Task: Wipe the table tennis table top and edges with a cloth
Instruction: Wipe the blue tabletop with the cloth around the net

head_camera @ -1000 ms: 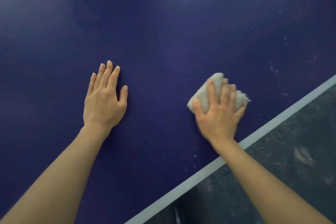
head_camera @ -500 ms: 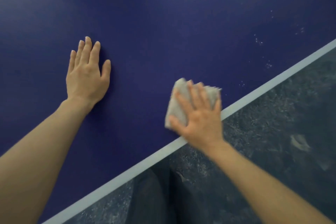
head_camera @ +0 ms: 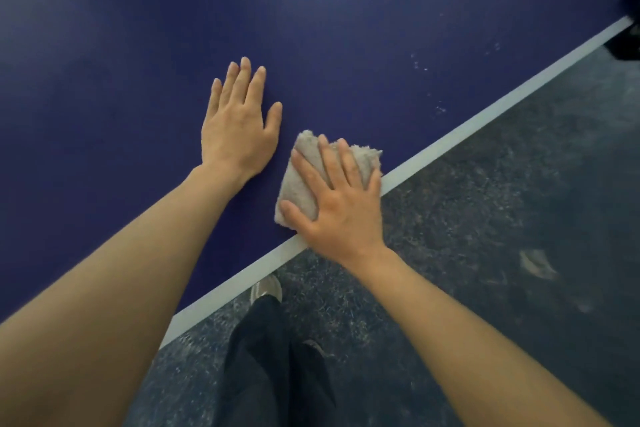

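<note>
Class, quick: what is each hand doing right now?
Left hand: open, flat on the table, holding nothing.
Right hand: open, straight fingers pressing the cloth by the edge.

I see lots of open room on the flat dark blue table top, up and to the left. My flat left hand sits just beside the folded grey fluffy cloth, blocking that side.

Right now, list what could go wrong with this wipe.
The right hand presses the folded cloth right at the white edge line; a further stroke could push it off onto the floor. White specks farther along the table top may get missed.
</note>
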